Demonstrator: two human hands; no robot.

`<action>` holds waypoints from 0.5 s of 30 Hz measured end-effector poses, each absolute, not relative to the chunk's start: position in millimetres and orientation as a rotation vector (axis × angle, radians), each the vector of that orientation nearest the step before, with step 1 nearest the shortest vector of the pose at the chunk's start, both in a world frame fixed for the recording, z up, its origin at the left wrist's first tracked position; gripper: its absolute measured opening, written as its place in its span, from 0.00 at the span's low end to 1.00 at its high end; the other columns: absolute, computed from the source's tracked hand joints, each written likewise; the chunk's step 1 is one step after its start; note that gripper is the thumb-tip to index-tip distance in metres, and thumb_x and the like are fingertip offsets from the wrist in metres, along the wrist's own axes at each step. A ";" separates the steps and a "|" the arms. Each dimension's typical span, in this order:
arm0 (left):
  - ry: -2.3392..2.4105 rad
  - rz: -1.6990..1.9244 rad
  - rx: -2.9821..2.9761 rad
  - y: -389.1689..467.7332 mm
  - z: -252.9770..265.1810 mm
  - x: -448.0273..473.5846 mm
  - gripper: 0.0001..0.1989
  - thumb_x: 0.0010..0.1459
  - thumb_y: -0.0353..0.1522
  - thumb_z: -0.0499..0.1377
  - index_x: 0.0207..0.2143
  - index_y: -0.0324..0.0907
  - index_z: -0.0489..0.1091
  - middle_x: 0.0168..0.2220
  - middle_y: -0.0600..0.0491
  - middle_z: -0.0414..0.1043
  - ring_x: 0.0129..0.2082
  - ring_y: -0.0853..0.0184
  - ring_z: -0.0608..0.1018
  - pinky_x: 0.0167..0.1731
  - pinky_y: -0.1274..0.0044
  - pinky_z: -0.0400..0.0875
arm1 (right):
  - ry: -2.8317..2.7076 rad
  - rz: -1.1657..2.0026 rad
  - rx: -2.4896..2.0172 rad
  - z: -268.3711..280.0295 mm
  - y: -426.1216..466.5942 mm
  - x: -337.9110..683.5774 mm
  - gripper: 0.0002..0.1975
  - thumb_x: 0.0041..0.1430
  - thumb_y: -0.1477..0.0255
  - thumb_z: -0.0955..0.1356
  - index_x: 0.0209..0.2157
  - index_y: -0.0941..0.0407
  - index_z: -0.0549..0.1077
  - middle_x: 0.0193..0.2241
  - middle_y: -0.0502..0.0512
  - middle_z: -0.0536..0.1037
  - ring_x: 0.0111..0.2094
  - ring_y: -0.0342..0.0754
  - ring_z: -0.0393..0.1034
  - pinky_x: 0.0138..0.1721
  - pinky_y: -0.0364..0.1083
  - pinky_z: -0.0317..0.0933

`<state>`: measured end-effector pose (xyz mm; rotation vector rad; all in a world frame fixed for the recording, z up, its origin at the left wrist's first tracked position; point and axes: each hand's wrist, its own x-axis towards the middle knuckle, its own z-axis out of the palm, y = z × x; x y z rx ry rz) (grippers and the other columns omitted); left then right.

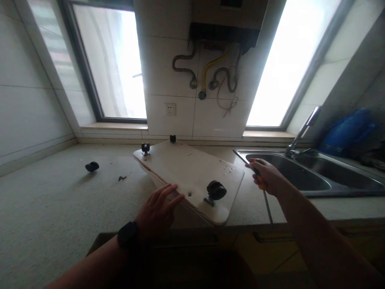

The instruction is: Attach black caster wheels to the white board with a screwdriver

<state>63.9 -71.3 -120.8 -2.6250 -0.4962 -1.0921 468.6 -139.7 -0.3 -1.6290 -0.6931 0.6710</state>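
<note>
A white board point(186, 164) lies with its underside up on the counter, its near edge showing a brown seam. Three black caster wheels stand on it: one caster point(216, 190) at the near right, another point(145, 148) at the left corner, a third point(172, 139) at the back. Small holes mark the right corner, where no caster sits. My left hand point(159, 206) rests with its fingers spread on the board's near edge. To the right of the board, my right hand point(266, 176) is closed around the orange-and-black handle of a screwdriver point(261, 180), its shaft pointing up and left.
A loose caster point(92, 166) lies on the counter point(54, 200) at the left, with a few small screws point(122, 178) near it. At the right are a double sink point(313, 192), a faucet point(305, 128) and a blurred blue object point(345, 132). Hoses hang on the wall behind.
</note>
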 end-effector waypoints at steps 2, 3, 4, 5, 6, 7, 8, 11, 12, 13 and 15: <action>-0.517 -1.041 -2.612 -70.1 -119.5 63.4 0.34 0.57 0.20 0.57 0.66 0.43 0.61 0.64 0.40 0.61 0.65 0.49 0.65 0.58 0.56 0.72 | -0.717 0.772 -1.680 -15.4 -139.7 470.2 0.20 0.57 0.70 0.73 0.52 0.54 0.74 0.18 0.46 0.66 0.14 0.42 0.60 0.12 0.37 0.47; -0.522 -1.022 -2.607 -69.7 -118.2 63.1 0.34 0.58 0.20 0.56 0.67 0.43 0.61 0.64 0.40 0.61 0.64 0.49 0.65 0.59 0.56 0.71 | -0.729 0.797 -1.691 -21.0 -139.6 469.9 0.20 0.60 0.68 0.72 0.53 0.54 0.74 0.19 0.47 0.66 0.15 0.42 0.61 0.12 0.37 0.48; -0.517 -1.012 -2.603 -69.5 -116.7 62.9 0.34 0.58 0.20 0.56 0.67 0.43 0.60 0.64 0.40 0.62 0.64 0.49 0.65 0.59 0.55 0.71 | -0.742 0.809 -1.694 -25.2 -139.5 469.1 0.20 0.61 0.67 0.72 0.55 0.54 0.74 0.20 0.47 0.67 0.16 0.42 0.63 0.12 0.37 0.49; -0.510 -1.008 -2.601 -69.6 -115.1 62.7 0.34 0.59 0.20 0.56 0.67 0.43 0.61 0.64 0.40 0.62 0.64 0.49 0.66 0.59 0.55 0.70 | -0.747 0.809 -1.696 -28.4 -139.3 468.1 0.20 0.62 0.66 0.72 0.55 0.54 0.74 0.20 0.48 0.68 0.16 0.42 0.63 0.13 0.36 0.51; -0.504 -1.009 -2.604 -69.9 -113.6 62.7 0.33 0.59 0.21 0.56 0.67 0.43 0.61 0.63 0.40 0.63 0.63 0.49 0.66 0.59 0.55 0.70 | -0.746 0.803 -1.699 -30.6 -139.2 467.0 0.21 0.62 0.65 0.72 0.55 0.55 0.73 0.21 0.48 0.69 0.17 0.41 0.64 0.13 0.36 0.52; -0.501 -1.012 -2.613 -70.6 -112.2 62.5 0.32 0.60 0.22 0.56 0.67 0.43 0.61 0.63 0.40 0.63 0.63 0.49 0.66 0.59 0.55 0.70 | -0.739 0.796 -1.705 -32.1 -139.3 465.8 0.21 0.63 0.65 0.72 0.56 0.56 0.73 0.21 0.49 0.69 0.17 0.41 0.64 0.13 0.36 0.52; -0.501 -1.016 -2.627 -71.3 -111.1 62.2 0.32 0.61 0.23 0.56 0.67 0.43 0.61 0.64 0.40 0.63 0.63 0.49 0.66 0.59 0.55 0.70 | -0.728 0.791 -1.713 -33.0 -139.6 464.7 0.21 0.63 0.65 0.72 0.56 0.56 0.73 0.21 0.48 0.69 0.17 0.41 0.64 0.13 0.36 0.52; -0.517 -1.042 -2.680 -72.2 -108.6 58.7 0.29 0.64 0.26 0.55 0.67 0.43 0.60 0.64 0.40 0.61 0.64 0.49 0.65 0.60 0.54 0.69 | -0.702 0.787 -1.726 -33.7 -142.8 461.0 0.22 0.63 0.66 0.71 0.57 0.54 0.72 0.19 0.47 0.67 0.16 0.42 0.63 0.12 0.36 0.49; -0.518 -1.052 -2.711 -71.5 -108.0 56.2 0.27 0.66 0.27 0.55 0.67 0.42 0.60 0.65 0.39 0.61 0.65 0.49 0.64 0.60 0.54 0.68 | -0.696 0.785 -1.726 -33.5 -144.8 459.4 0.21 0.63 0.66 0.71 0.57 0.54 0.72 0.19 0.47 0.67 0.16 0.43 0.63 0.12 0.35 0.48; -0.519 -1.063 -2.752 -70.0 -107.4 53.1 0.26 0.68 0.29 0.54 0.67 0.42 0.59 0.65 0.39 0.60 0.66 0.49 0.63 0.61 0.54 0.68 | -0.691 0.781 -1.723 -33.4 -147.3 457.5 0.21 0.63 0.66 0.71 0.56 0.54 0.72 0.18 0.47 0.67 0.15 0.43 0.62 0.11 0.35 0.47; -0.514 -1.090 -2.834 -64.6 -106.1 45.4 0.23 0.71 0.34 0.51 0.66 0.41 0.59 0.64 0.38 0.60 0.66 0.48 0.62 0.61 0.52 0.66 | -0.687 0.788 -1.709 -33.9 -153.7 452.7 0.20 0.63 0.66 0.70 0.55 0.55 0.73 0.17 0.46 0.65 0.14 0.42 0.60 0.11 0.35 0.45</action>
